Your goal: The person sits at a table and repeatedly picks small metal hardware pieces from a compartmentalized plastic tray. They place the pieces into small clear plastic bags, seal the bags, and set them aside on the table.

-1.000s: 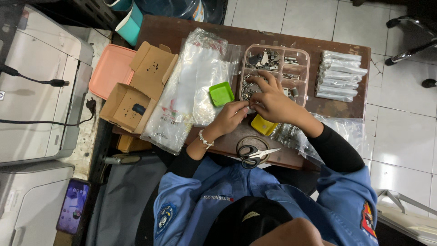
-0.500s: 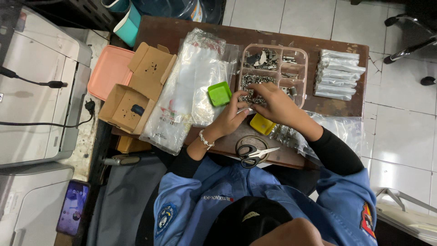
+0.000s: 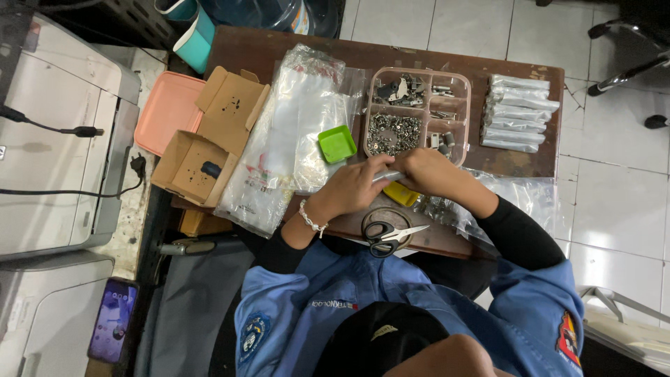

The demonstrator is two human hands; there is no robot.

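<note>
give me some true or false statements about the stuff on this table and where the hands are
1. The green tray sits left of the clear compartment box. True.
2. The scissors lie on the table edge nearest the person. True.
3. The left hand and right hand are far apart, at opposite ends of the table. False: they meet just below the compartment box, over a small clear bag.
4. The cardboard box is shut. False: its flaps stand open.
5. A stack of filled clear bags lies right of the compartment box. True.
6. The scissors are in the right hand. False: they lie untouched.
</note>
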